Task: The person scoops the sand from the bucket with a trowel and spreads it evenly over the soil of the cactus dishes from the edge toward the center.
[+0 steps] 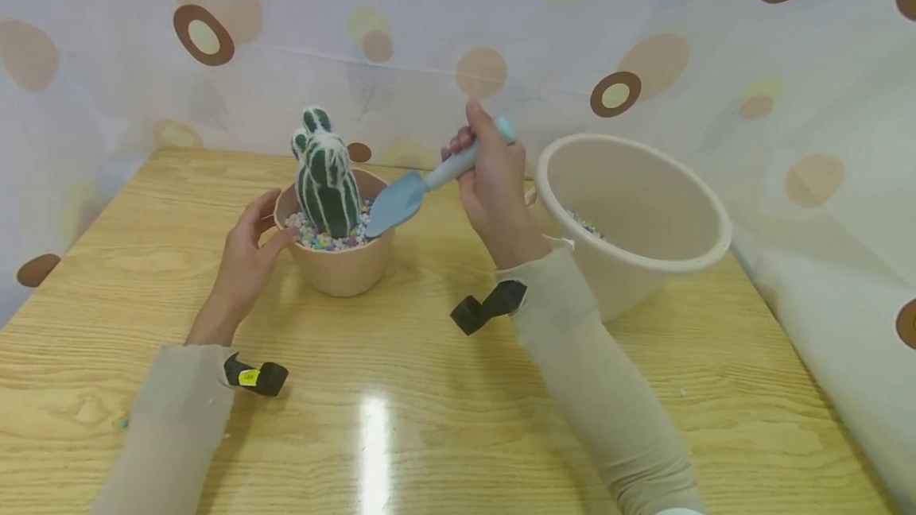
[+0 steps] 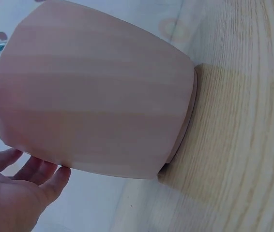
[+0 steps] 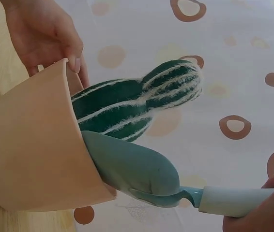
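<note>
A green cactus (image 1: 327,185) with white fuzzy stripes stands in a peach flowerpot (image 1: 342,272), among small pastel pebbles (image 1: 309,235). My left hand (image 1: 246,255) holds the pot's left rim, thumb over the edge; the left wrist view shows its fingers (image 2: 54,183) against the pot's side. In my right hand (image 1: 494,181) is the handle of a light blue garden trowel (image 1: 397,203), tilted down to the left. Its blade tip reaches over the pot's right rim to the pebbles. From the right wrist, the blade (image 3: 132,164) is seen beside the cactus, its tip hidden behind the rim.
To the right stands a large cream bucket (image 1: 633,265) with some pastel pebbles (image 1: 587,225) inside, close to my right forearm. The wooden table (image 1: 429,412) carries a few tiny specks. A dotted white curtain (image 1: 429,14) hangs behind and along the right.
</note>
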`<state>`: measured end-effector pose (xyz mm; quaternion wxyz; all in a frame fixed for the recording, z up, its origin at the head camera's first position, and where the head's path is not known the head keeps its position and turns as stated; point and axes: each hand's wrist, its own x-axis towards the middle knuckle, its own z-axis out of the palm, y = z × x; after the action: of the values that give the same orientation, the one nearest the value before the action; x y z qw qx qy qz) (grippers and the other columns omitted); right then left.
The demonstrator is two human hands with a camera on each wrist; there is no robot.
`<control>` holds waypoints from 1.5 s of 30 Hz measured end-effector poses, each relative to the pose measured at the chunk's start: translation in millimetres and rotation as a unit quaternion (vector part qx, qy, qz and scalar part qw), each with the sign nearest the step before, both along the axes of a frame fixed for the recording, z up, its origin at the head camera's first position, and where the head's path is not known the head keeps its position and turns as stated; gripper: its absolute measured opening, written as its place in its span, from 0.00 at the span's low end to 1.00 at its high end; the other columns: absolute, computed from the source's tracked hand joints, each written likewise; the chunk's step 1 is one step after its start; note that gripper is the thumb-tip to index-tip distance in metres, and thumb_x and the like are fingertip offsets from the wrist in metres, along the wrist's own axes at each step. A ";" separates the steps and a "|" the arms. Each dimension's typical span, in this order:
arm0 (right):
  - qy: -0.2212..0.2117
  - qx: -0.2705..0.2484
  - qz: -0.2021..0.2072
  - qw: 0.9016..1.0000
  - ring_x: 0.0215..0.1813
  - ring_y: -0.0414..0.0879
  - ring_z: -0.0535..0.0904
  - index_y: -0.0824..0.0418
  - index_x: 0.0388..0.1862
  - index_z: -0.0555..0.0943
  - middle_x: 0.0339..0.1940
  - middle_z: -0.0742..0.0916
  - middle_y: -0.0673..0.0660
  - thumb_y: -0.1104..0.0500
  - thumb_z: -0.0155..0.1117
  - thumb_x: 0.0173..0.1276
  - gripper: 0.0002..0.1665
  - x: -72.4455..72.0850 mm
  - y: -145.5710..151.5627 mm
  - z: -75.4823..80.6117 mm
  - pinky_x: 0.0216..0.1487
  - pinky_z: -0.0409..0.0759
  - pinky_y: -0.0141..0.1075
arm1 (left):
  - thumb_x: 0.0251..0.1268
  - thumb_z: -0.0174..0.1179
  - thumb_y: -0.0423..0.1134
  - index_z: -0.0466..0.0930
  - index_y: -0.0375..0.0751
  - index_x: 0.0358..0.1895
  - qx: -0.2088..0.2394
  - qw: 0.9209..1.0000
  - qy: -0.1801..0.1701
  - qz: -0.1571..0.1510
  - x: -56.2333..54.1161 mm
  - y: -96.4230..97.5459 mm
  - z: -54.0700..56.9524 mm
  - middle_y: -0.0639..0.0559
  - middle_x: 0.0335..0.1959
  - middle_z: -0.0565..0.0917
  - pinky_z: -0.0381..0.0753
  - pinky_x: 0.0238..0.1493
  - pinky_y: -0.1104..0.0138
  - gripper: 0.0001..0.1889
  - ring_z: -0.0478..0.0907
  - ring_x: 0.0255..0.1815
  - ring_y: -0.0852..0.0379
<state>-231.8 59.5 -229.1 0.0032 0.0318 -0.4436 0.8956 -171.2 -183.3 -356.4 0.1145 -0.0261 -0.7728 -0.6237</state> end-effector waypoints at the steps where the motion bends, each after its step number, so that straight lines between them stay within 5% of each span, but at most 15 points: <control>1: -0.001 0.000 -0.002 1.000 0.24 0.42 0.67 0.58 0.25 0.69 0.15 0.72 0.49 0.58 0.53 0.74 0.15 -0.1 0.9 0.4 0.35 0.70 0.31 | 0.70 0.47 0.34 0.49 0.34 0.74 0.003 1.000 -0.002 -0.002 0.1 0.1 0.2 0.37 0.72 0.59 0.60 0.71 0.55 0.31 0.59 0.69 0.45; 5: 0.004 -0.007 -0.011 1.000 0.25 0.42 0.67 0.59 0.27 0.70 0.16 0.71 0.49 0.58 0.52 0.74 0.13 0.6 3.4 4.1 0.37 0.70 0.32 | 0.71 0.45 0.34 0.50 0.32 0.73 0.032 0.999 -0.004 -0.008 -0.6 0.6 1.4 0.36 0.72 0.58 0.62 0.71 0.68 0.30 0.57 0.72 0.44; 9: 0.001 -0.009 -0.004 1.000 0.25 0.42 0.66 0.59 0.25 0.70 0.15 0.71 0.49 0.58 0.52 0.74 0.15 1.6 2.3 3.4 0.39 0.69 0.33 | 0.72 0.44 0.33 0.52 0.29 0.72 0.051 0.999 0.003 -0.013 -1.8 0.8 1.8 0.34 0.71 0.60 0.67 0.60 0.81 0.28 0.60 0.69 0.48; 17: -0.004 -0.007 -0.002 1.000 0.25 0.42 0.67 0.57 0.22 0.70 0.15 0.72 0.49 0.57 0.53 0.74 0.17 3.2 1.4 -2.3 0.38 0.70 0.33 | 0.73 0.43 0.33 0.52 0.28 0.72 0.069 0.997 0.006 -0.029 -0.3 -0.4 0.9 0.32 0.72 0.59 0.70 0.57 0.82 0.27 0.65 0.64 0.60; 20: -0.002 -0.005 -0.001 1.000 0.25 0.42 0.67 0.58 0.22 0.70 0.16 0.72 0.49 0.57 0.52 0.74 0.17 2.4 3.0 0.0 0.39 0.69 0.33 | 0.74 0.41 0.34 0.51 0.29 0.72 0.050 0.998 0.008 -0.030 0.0 -2.0 1.3 0.33 0.72 0.58 0.70 0.60 0.80 0.27 0.65 0.67 0.55; 24: -0.014 -0.012 -0.006 1.000 0.25 0.42 0.66 0.58 0.21 0.69 0.15 0.71 0.50 0.57 0.53 0.74 0.18 0.2 4.5 3.2 0.39 0.68 0.33 | 0.76 0.37 0.37 0.50 0.33 0.74 0.021 0.999 0.003 -0.027 -0.3 -3.6 2.6 0.37 0.74 0.56 0.64 0.71 0.62 0.27 0.59 0.71 0.43; 27: -0.024 -0.018 -0.007 1.000 0.25 0.42 0.66 0.59 0.22 0.69 0.15 0.71 0.50 0.58 0.53 0.73 0.17 -1.1 4.5 3.9 0.39 0.68 0.33 | 0.77 0.35 0.40 0.50 0.35 0.74 0.007 1.000 -0.002 -0.018 -0.6 -3.4 3.1 0.37 0.71 0.54 0.61 0.71 0.49 0.27 0.61 0.68 0.48; 33: -0.031 -0.018 -0.003 0.999 0.25 0.43 0.66 0.58 0.24 0.70 0.15 0.71 0.50 0.57 0.54 0.73 0.15 -0.6 3.8 2.5 0.39 0.67 0.34 | 0.77 0.35 0.41 0.50 0.33 0.74 -0.005 1.000 -0.003 -0.008 -0.2 -1.8 3.1 0.37 0.70 0.54 0.63 0.69 0.48 0.27 0.60 0.69 0.43; 38: -0.032 -0.021 -0.005 0.999 0.25 0.43 0.66 0.59 0.22 0.69 0.15 0.71 0.50 0.57 0.54 0.73 0.17 -0.2 6.0 1.4 0.39 0.67 0.34 | 0.77 0.38 0.42 0.52 0.33 0.73 -0.020 1.000 0.002 0.001 -0.7 0.0 4.8 0.37 0.72 0.59 0.65 0.70 0.59 0.27 0.61 0.70 0.41; 45: -0.029 -0.026 -0.010 0.999 0.24 0.43 0.66 0.58 0.23 0.70 0.15 0.71 0.50 0.58 0.54 0.73 0.16 0.1 9.7 1.3 0.39 0.67 0.34 | 0.69 0.52 0.43 0.41 0.36 0.76 -0.034 0.998 -0.014 -0.047 0.5 1.3 8.5 0.39 0.76 0.50 0.55 0.72 0.44 0.39 0.51 0.74 0.39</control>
<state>-231.8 69.2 -227.8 0.0003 0.0017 -0.4205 0.9073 -170.8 -182.0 -347.8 0.0736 -0.0571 -0.7931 -0.6020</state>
